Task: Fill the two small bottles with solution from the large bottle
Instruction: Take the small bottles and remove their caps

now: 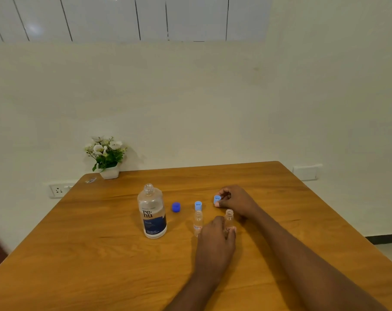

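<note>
The large bottle (pixel 152 213) is standing upright and uncapped toward the left of the desk (pixel 100 254), its dark blue cap (pixel 176 207) lying just to its right. Two small bottles are standing open near the middle: the left small bottle (pixel 198 222) with a light blue cap (pixel 198 205) sitting just behind it, and the right small bottle (pixel 229 221), which the left hand (pixel 215 243) is steadying low on its body, fingers curled around the base. The right hand (pixel 234 202) is pinching a second light blue cap (pixel 217 199) between thumb and fingertips, just above the desk behind that bottle. The small bottles look like thin clear plastic, very light and narrow at the foot, so they are likely tipping at the slightest nudge; gripping them low, as the left hand is doing, seems the sound place. The large bottle appears mostly full, hence fairly heavy, smooth-sided and probably a little squeezable; taking it around the labelled middle should give the best control, since a firm squeeze or a quick tilt could send solution past those narrow necks.
</note>
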